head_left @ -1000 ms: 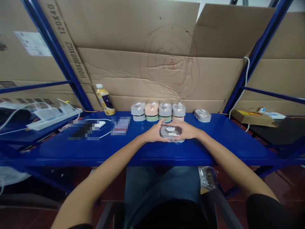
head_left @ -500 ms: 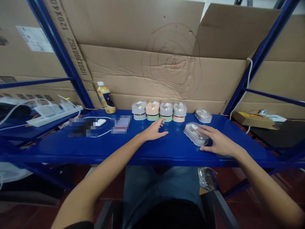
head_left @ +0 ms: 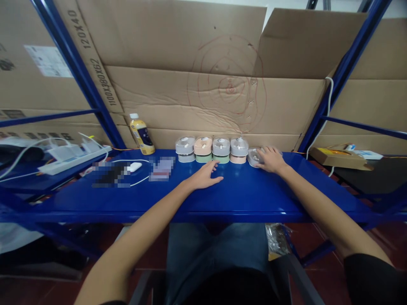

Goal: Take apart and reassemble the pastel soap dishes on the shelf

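Resting on the blue tabletop, my left hand (head_left: pixel 203 176) is empty, its thumb and fingers apart, just in front of the stack with a grey box over a green one (head_left: pixel 221 148). My right hand (head_left: pixel 271 159) reaches over a grey lidded oval plastic box (head_left: pixel 254 158) and grips it from above, at the right end of the row. The hand covers much of this box. Behind the hand, an edge of another pale box shows only in part. Left of the held box, a stack with a grey box over a peach one (head_left: pixel 239 148) stands upright.
Two more stacks stand to the left: a peach-topped one (head_left: pixel 202 148) and a grey one (head_left: pixel 185 148). A yellow juice bottle (head_left: pixel 141 134), a white charger (head_left: pixel 135 167) with cable and blurred items lie further left. Cardboard (head_left: pixel 152 93) walls the back.
My right hand has moved the grey box from the near right of the table back to the row's right end. My left hand has stayed about in place.
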Motion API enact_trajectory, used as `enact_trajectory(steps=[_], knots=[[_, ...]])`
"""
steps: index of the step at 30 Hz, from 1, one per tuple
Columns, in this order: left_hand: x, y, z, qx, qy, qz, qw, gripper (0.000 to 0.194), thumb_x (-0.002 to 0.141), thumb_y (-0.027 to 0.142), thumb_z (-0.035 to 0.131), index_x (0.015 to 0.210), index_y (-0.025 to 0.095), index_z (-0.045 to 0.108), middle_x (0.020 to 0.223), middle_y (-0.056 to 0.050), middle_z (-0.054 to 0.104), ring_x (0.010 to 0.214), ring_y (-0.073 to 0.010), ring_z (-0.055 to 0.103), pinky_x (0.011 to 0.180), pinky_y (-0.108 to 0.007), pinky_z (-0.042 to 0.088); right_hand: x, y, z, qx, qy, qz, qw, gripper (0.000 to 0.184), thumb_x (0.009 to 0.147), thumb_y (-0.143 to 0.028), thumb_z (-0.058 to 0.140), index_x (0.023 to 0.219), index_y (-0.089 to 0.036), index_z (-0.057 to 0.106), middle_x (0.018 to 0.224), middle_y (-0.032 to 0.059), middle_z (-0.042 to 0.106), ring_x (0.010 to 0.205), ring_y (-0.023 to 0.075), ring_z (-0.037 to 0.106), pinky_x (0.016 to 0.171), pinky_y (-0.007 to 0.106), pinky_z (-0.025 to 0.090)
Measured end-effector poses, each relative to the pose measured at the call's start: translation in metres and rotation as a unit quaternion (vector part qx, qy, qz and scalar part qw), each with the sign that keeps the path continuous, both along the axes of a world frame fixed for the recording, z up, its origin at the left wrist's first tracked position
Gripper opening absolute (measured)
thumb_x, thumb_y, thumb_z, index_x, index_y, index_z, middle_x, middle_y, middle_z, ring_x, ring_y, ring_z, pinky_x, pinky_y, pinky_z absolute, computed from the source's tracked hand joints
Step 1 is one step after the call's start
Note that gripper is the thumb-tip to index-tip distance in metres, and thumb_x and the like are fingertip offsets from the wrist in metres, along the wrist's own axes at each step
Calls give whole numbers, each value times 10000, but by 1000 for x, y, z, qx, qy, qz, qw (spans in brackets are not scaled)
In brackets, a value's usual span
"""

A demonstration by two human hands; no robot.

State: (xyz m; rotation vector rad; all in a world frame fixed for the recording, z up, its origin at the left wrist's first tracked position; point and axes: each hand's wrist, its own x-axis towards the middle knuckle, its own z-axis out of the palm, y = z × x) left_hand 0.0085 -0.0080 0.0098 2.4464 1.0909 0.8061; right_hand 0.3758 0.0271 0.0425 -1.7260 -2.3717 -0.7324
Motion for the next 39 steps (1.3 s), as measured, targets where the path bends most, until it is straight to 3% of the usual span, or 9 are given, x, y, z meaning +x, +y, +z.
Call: enact_trajectory(steps=[5, 9, 14, 19, 23, 28, 33, 36, 39], knots=[[-1, 2, -1, -1, 2, -3, 1000, 671, 901, 504, 721, 1439, 190, 471, 1358, -165, 617, 1179, -312, 647, 1035, -530, 561, -33, 14, 16, 34, 111, 10, 993, 771, 959, -664, 562, 1520, -138, 506, 1503, 263, 557, 1380, 425, 527, 1110, 529, 436], [-1, 4, -3, 6, -5, -3, 1000, 695, 895, 507, 725, 1452, 186, 464, 1342, -165, 618, 1165, -308, 651, 1036, -530, 562, -82, 15, 21, -5, 181, -20, 983, 937, 901, -785, 573, 1567, -135, 462, 1378, 290, 640, 1285, 473, 599, 1088, 612, 430], [-1, 5, -5, 12, -8, -5, 1000, 682, 895, 503, 728, 1444, 192, 471, 1329, -160, 618, 1152, -304, 656, 1030, -533, 568, -119, 20, 18, -3, 245, -71, 967, 814, 906, -678, 651, 1501, -134, 545, 1340, 300, 656, 1254, 472, 629, 1069, 631, 445], [-2, 3, -1, 6, -16, 3, 1000, 671, 894, 506, 725, 1437, 193, 485, 1349, -157, 618, 1150, -300, 658, 1011, -511, 582, -93, 15, 20, 5, 350, -47, 936, 760, 886, -586, 692, 1508, -166, 572, 1348, 241, 695, 1254, 430, 658, 1056, 556, 512], [-3, 4, 4, 12, -70, 16, 997, 727, 861, 519, 760, 1441, 177, 486, 1360, -167, 626, 1175, -302, 657, 1028, -514, 573, -59, -6, 28, 11, 431, 58, 900, 717, 846, -562, 741, 1446, -184, 636, 1363, 164, 725, 1255, 387, 673, 1084, 538, 522], [-4, 8, 5, -55, -166, -40, 984, 998, 710, 506, 911, 1511, 149, 434, 1432, -224, 586, 1326, -342, 615, 1154, -554, 495, -50, -44, 22, -179, 443, 260, 839, 654, 826, -486, 794, 1420, -252, 654, 1428, 94, 701, 1300, 326, 668, 1123, 527, 526], [-7, 8, 3, -108, -145, -105, 978, 1175, 617, 453, 990, 1592, 220, 377, 1534, -248, 530, 1436, -391, 546, 1203, -627, 419, -66, -60, 3, -306, 383, 350, 798, 772, 791, -462, 862, 1494, -287, 595, 1547, 88, 615, 1402, 327, 604, 1207, 572, 453], [-6, 5, 4, -70, -92, -115, 987, 1119, 630, 487, 981, 1567, 213, 435, 1531, -227, 555, 1421, -392, 559, 1199, -622, 421, -68, -56, -2, -331, 357, 360, 796, 960, 766, -465, 888, 1606, -282, 461, 1626, 110, 529, 1474, 331, 535, 1238, 564, 423], [-3, 1, 6, -8, -44, -101, 994, 1012, 639, 528, 968, 1495, 209, 532, 1498, -190, 599, 1387, -395, 582, 1191, -605, 431, -72, -52, 0, -312, 318, 324, 835, 1121, 692, -537, 930, 1644, -278, 401, 1663, 130, 474, 1508, 368, 488, 1259, 585, 391]])
